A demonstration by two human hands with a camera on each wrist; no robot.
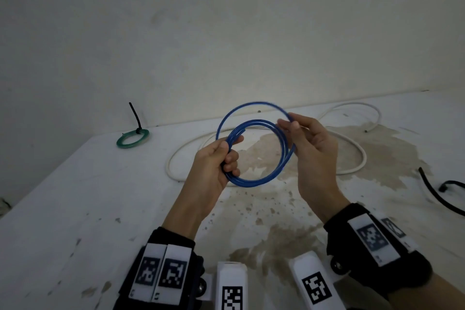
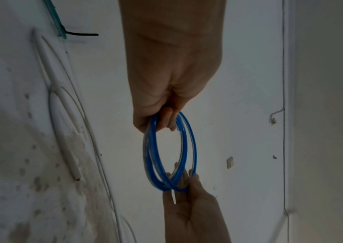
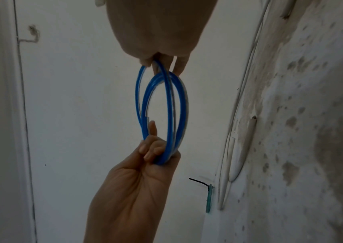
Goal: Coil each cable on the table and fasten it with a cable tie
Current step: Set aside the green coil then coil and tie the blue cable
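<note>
A blue cable [image 1: 261, 178] is wound into several loops and held up above the white table [image 1: 75, 209]. My left hand [image 1: 221, 158] grips the coil's left side, fingers curled round the bundled strands [image 2: 166, 121]. My right hand [image 1: 299, 131] pinches the outer, larger loop at its upper right [image 3: 162, 65]. That outer loop [image 1: 251, 103] stands wider than the rest of the coil. A white cable [image 1: 362, 158] lies loose on the table behind the hands. A green coil [image 1: 132, 139] with a black cable tie [image 1: 136, 118] sticking up rests at the far left.
A black cable [image 1: 432, 196] lies at the table's right edge. Brown stains [image 1: 276, 246] cover the middle of the table. A bare wall [image 1: 226, 33] rises directly behind the table.
</note>
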